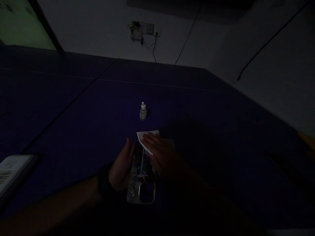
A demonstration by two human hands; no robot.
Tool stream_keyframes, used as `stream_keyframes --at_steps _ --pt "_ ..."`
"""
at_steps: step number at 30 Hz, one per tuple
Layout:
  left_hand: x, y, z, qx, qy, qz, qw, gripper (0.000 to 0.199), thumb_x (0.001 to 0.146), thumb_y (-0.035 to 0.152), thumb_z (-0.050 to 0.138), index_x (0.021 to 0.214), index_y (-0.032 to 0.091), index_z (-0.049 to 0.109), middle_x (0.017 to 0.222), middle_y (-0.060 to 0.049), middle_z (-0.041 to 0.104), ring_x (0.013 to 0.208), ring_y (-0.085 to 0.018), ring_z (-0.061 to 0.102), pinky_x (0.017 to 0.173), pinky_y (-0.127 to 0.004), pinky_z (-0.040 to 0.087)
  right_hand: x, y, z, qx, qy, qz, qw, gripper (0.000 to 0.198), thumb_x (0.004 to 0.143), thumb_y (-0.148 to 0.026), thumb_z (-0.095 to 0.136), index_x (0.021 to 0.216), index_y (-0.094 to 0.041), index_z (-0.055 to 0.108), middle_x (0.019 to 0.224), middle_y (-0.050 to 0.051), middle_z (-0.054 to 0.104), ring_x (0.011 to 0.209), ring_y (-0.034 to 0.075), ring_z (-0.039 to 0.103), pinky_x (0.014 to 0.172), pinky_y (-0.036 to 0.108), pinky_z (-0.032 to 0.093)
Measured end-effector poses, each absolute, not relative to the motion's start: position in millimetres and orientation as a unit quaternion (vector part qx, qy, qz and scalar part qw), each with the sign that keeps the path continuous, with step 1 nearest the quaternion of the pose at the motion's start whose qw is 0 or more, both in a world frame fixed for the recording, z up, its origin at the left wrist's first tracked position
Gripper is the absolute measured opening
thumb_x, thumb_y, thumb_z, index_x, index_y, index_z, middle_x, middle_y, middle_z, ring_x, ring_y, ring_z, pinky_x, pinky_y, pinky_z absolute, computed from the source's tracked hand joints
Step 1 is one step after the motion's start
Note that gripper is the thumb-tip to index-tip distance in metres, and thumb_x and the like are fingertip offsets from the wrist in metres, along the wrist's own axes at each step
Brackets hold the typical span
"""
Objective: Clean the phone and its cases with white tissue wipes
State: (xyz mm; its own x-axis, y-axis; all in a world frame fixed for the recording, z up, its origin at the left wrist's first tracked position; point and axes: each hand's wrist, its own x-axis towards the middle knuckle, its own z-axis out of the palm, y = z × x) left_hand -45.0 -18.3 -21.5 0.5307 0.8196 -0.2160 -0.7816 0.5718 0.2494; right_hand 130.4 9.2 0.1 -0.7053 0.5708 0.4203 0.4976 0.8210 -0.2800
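My left hand, with a dark band on its wrist, grips the left edge of a patterned phone case. Its thumb points up along the side. The case is tilted, with its large camera opening towards me and dark blue showing through it. My right hand presses a folded white tissue flat against the far end of the case, fingers laid over it. A small dropper bottle with a white top and a pale label stands upright just beyond the tissue. Dim light hides much of the right hand's underside.
A white box or packet with print lies at the left edge. Dark blue surface stretches to a pale wall with sockets and hanging cables. Something yellow shows at the far right.
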Motion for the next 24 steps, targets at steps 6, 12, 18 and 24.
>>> stream_keyframes --at_steps 6,12,18,24 --pt "-52.5 -21.8 -22.2 0.036 0.135 0.431 0.891 0.058 0.098 0.061 0.054 0.137 0.018 0.058 0.083 -0.001 0.067 0.071 -0.013 0.066 0.076 -0.025 0.052 128.2 4.5 2.1 -0.204 -0.945 0.11 0.231 0.046 0.097 -0.013 0.04 0.137 -0.011 0.062 0.147 0.011 0.062 0.145 0.02 0.05 0.126 0.046 0.037" --pt "-52.1 -20.2 -16.6 0.076 0.19 0.435 0.877 0.062 0.102 0.063 0.04 0.145 0.02 0.053 0.099 -0.007 0.072 0.089 -0.02 0.071 0.092 -0.034 0.052 127.8 7.5 0.2 -0.258 -0.932 0.096 0.236 0.048 0.097 -0.013 0.041 0.142 -0.007 0.058 0.151 0.016 0.058 0.146 0.024 0.049 0.124 0.05 0.039" --pt "-54.6 -20.6 -20.8 0.072 0.183 0.412 0.89 0.066 0.098 0.066 0.047 0.142 0.018 0.056 0.096 -0.008 0.072 0.085 -0.02 0.07 0.088 -0.034 0.053 130.9 6.3 4.3 -0.205 -0.95 0.113 0.208 0.05 0.096 -0.013 0.042 0.142 -0.01 0.059 0.15 0.013 0.06 0.147 0.022 0.047 0.125 0.049 0.037" --pt "-49.0 -18.2 -25.2 0.075 0.161 0.435 0.883 0.062 0.099 0.064 0.045 0.141 0.019 0.056 0.102 -0.011 0.072 0.09 -0.022 0.07 0.091 -0.035 0.052 137.9 9.3 5.5 -0.275 -0.922 0.1 0.253 0.044 0.098 -0.013 0.041 0.133 -0.007 0.065 0.142 0.016 0.066 0.138 0.023 0.058 0.121 0.046 0.044"
